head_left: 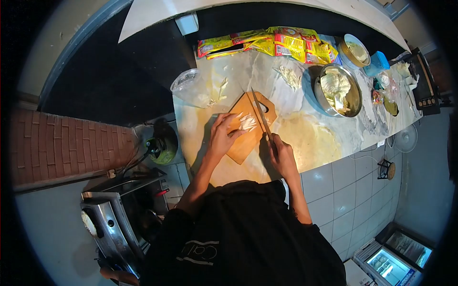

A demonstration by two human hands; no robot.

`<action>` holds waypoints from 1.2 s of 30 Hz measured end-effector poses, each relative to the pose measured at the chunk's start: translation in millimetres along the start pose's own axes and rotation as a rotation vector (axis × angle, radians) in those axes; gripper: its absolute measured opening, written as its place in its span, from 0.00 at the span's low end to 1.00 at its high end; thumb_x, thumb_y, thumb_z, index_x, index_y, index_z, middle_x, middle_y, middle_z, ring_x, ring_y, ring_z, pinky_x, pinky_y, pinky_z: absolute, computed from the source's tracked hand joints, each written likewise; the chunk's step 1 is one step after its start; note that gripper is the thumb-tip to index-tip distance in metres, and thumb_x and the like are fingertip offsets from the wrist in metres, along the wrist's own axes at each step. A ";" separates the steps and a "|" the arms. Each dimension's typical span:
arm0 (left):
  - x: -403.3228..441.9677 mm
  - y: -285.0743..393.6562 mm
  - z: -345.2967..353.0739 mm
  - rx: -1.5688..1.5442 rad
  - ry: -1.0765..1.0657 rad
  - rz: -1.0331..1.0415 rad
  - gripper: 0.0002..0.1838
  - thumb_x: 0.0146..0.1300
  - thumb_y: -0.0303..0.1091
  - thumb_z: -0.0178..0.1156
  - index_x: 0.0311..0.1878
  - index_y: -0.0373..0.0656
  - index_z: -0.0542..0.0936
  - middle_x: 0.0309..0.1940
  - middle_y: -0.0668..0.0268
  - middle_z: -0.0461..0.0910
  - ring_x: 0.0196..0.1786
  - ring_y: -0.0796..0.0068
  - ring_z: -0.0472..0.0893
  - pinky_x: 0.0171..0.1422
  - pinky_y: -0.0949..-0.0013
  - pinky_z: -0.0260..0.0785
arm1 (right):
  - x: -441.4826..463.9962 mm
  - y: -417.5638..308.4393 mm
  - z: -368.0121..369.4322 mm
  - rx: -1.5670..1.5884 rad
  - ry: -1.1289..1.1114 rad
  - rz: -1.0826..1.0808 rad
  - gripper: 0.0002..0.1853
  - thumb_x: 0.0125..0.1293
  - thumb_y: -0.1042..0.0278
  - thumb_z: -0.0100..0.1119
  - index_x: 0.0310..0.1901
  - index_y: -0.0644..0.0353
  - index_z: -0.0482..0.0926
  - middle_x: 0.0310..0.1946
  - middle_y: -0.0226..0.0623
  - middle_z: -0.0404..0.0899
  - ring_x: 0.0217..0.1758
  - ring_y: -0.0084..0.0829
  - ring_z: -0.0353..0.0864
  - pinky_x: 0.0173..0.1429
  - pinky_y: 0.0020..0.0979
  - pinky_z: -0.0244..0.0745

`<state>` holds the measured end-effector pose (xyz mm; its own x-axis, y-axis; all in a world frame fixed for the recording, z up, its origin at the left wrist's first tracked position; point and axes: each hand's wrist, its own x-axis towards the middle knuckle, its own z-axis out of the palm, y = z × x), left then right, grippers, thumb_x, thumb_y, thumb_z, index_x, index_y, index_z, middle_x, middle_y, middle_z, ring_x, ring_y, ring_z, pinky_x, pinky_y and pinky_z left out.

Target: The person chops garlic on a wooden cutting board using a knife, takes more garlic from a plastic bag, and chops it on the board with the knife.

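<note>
A wooden cutting board (pixel 243 148) lies at an angle on the marble-patterned counter (pixel 305 133). Thin pale shreds, apparently cabbage (pixel 247 122), are heaped on its middle. My left hand (pixel 223 135) rests at the board's left side, fingers apart beside the shreds. In my right hand (pixel 282 156) is the handle of a long knife (pixel 260 110), its blade lying over the board to the right of the shreds, tip pointing away from me. Right of the board stands a metal bowl (pixel 356 97) with large pale cabbage leaves (pixel 335 86) in it.
Yellow and red packets (pixel 286 45) line the counter's back. A clear plastic container (pixel 188 88) stands at left, near loose shreds (pixel 221 90). Another bowl (pixel 355 50) and a blue container (pixel 377 63) are at right. A metal stove (pixel 107 224) stands lower left.
</note>
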<state>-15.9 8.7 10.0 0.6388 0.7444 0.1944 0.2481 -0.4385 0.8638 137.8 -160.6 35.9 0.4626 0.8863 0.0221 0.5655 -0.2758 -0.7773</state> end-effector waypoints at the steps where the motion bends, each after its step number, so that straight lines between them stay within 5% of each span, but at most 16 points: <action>1: 0.8 -1.6 1.0 0.066 -0.022 -0.004 0.31 0.51 0.31 0.76 0.58 0.35 0.78 0.54 0.52 0.76 0.53 0.56 0.79 0.55 0.63 0.75 | -1.2 0.2 0.2 -0.008 -0.018 0.019 0.12 0.67 0.78 0.57 0.51 0.66 0.72 0.29 0.61 0.78 0.34 0.62 0.79 0.35 0.47 0.71; 5: 6.1 -2.0 7.2 0.173 -0.061 0.046 0.36 0.49 0.36 0.78 0.60 0.32 0.75 0.55 0.51 0.74 0.60 0.49 0.75 0.65 0.57 0.69 | -3.8 6.1 7.7 -0.032 -0.072 0.018 0.12 0.67 0.78 0.56 0.51 0.66 0.72 0.28 0.61 0.78 0.33 0.62 0.79 0.35 0.47 0.71; 17: 14.8 0.7 16.3 0.091 -0.079 0.076 0.22 0.55 0.26 0.71 0.54 0.32 0.79 0.48 0.53 0.78 0.49 0.50 0.80 0.54 0.58 0.74 | -3.1 4.3 14.6 -0.011 -0.090 0.028 0.11 0.67 0.78 0.56 0.50 0.65 0.74 0.29 0.61 0.79 0.34 0.62 0.79 0.37 0.48 0.73; 36: 5.7 -3.0 16.8 0.156 0.021 0.122 0.21 0.56 0.24 0.67 0.54 0.34 0.80 0.49 0.50 0.83 0.49 0.46 0.80 0.56 0.55 0.73 | -0.2 5.2 4.7 -0.015 -0.024 -0.001 0.14 0.63 0.82 0.57 0.50 0.67 0.74 0.29 0.57 0.78 0.32 0.55 0.81 0.37 0.42 0.73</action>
<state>-0.8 5.8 0.7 0.6562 0.6906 0.3041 0.2807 -0.5974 0.7512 137.5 -160.5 28.9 0.4458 0.8951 0.0073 0.5757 -0.2805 -0.7681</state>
